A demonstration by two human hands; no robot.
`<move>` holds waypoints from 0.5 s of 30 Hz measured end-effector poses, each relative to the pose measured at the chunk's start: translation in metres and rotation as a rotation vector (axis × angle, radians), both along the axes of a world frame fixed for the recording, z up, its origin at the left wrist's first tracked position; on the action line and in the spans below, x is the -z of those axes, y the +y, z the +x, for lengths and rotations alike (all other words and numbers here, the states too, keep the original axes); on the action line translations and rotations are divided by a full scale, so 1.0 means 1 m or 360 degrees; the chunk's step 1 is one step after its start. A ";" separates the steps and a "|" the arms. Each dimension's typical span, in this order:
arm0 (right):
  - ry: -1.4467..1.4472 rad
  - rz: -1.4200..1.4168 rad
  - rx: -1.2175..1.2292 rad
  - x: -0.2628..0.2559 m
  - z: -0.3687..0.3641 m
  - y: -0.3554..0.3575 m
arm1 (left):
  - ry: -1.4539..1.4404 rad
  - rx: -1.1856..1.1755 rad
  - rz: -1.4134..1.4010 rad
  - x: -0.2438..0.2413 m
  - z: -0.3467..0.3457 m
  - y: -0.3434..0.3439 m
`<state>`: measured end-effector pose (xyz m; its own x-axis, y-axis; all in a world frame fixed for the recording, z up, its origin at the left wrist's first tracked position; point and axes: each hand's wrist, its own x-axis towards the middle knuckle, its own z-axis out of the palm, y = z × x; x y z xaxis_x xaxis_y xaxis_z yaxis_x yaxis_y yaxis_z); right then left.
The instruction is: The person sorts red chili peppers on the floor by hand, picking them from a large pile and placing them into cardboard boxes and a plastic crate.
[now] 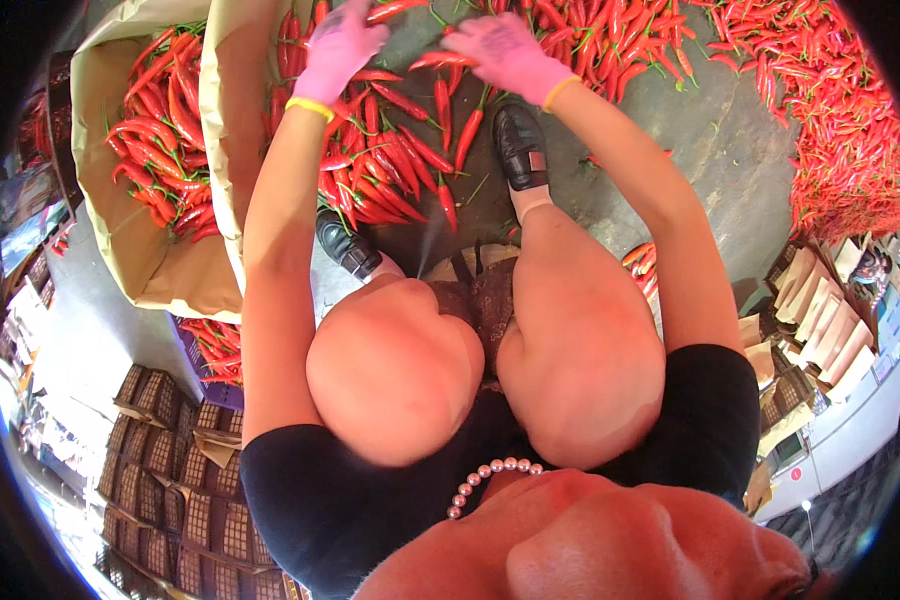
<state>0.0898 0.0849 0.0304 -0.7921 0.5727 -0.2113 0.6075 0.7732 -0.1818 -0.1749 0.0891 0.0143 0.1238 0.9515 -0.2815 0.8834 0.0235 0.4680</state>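
Observation:
My left hand, in a pink work glove with a yellow cuff, is over loose red chili peppers beside the paper-lined container; blur hides whether it holds one. My right hand, gloved alike, is to its right with its fingertips at a red chili pepper; whether they grip it is unclear. Below my left hand a pile of red chili peppers with green stems lies on the dark floor. At the left stands a container lined with brown paper, with more red chili peppers inside.
A big heap of red chili peppers covers the floor at the far right, and another pile lies near my right hand. A purple crate of peppers is at lower left, near stacked brown crates. My black shoes flank the pile.

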 end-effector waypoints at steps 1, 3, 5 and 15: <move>-0.0019 0.0071 -0.0177 0.004 -0.009 0.008 | -0.0406 -0.0331 -0.0228 -0.026 -0.004 -0.007; -0.0313 0.0117 -0.0270 0.018 -0.024 0.021 | -0.0506 -0.0425 -0.0260 -0.064 -0.017 -0.024; -0.0413 0.0010 -0.0196 0.021 -0.020 0.019 | -0.0609 -0.0075 0.0047 -0.060 -0.010 -0.051; 0.1081 -0.1354 0.1321 -0.016 0.017 0.033 | 0.0638 0.1320 0.0192 -0.003 0.092 -0.080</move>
<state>0.1070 0.1178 0.0463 -0.3707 0.8155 -0.4445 0.4349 -0.2705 -0.8589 -0.0832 0.0089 0.0169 0.6927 0.6276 -0.3553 0.6919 -0.7173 0.0820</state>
